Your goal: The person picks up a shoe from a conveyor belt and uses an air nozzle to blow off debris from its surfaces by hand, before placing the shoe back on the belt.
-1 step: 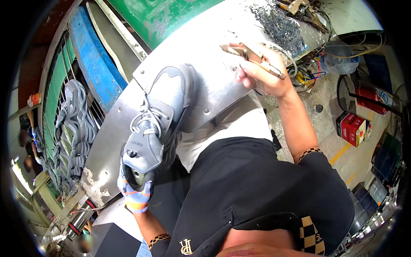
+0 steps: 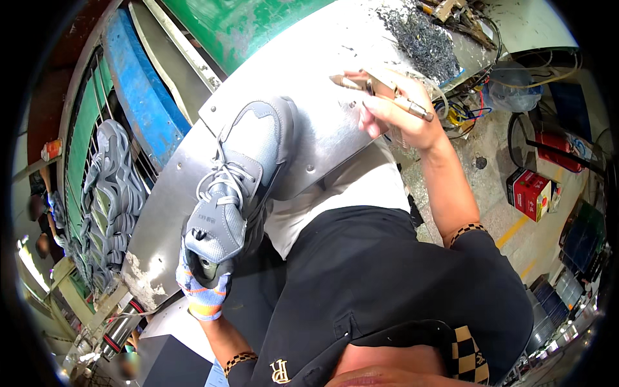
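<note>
With our left hand [image 2: 205, 295], in a white, blue and orange knitted glove, we grip the heel of a grey lace-up sports shoe [image 2: 244, 169]; some fingers are hidden behind it, but those we see curl around the heel. The shoe lies over the shiny silver metal worktable [image 2: 169, 209], toe pointing away from us. Our bare right hand [image 2: 409, 111], apart from the shoe, pinches a slim metallic pointed tool [image 2: 348, 82] between bent fingers. Grey chunky-soled shoes [image 2: 115, 187] stand at our left.

V bright ctr w/ blown-out glare on metal tabletop [image 2: 322, 135]; blk corners, fisheye-bent edges, rim soft
</note>
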A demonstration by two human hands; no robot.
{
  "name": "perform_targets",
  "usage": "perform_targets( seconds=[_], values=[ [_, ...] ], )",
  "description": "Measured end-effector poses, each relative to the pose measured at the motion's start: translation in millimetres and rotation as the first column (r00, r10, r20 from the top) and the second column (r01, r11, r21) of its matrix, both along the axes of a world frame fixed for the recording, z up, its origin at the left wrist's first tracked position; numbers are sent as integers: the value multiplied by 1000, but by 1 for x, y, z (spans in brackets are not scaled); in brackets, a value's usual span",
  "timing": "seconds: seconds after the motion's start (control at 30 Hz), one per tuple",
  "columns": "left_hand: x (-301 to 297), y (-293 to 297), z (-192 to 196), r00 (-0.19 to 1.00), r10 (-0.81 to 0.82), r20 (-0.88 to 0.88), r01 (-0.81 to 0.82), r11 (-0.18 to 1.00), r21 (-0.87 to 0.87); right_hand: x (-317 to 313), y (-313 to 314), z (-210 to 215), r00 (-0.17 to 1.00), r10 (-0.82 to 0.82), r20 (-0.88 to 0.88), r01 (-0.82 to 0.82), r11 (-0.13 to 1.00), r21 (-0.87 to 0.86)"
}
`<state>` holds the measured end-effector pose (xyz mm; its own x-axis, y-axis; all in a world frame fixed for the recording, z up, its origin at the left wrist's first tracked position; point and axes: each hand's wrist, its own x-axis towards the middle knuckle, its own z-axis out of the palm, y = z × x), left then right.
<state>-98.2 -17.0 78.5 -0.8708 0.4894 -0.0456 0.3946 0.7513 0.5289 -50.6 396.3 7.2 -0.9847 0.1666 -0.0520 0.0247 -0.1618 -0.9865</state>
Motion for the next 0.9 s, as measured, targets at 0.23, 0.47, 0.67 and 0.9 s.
perform_targets(
  seconds=[0.23, 0.47, 0.67, 0.9],
  values=[
    [5, -9, -1, 983, -106, -147, 91, 990, -110, -17, 4, 31, 968, 204, 143, -196, 978, -69],
    [8, -11, -6, 992, -47, -116, 39, 997, -70, -65, -5, 41, 939, 306, 157, -308, 951, -13],
    [5, 22, 9, 994, 62, 95, -67, 996, 52, -72, -2, 42, 905, 384, 185, -374, 923, -85],
    [-47, 66, 21, 916, 280, 286, -371, 863, 342, -22, 24, -8, 992, -127, -14, 117, 948, -296]
  ],
)
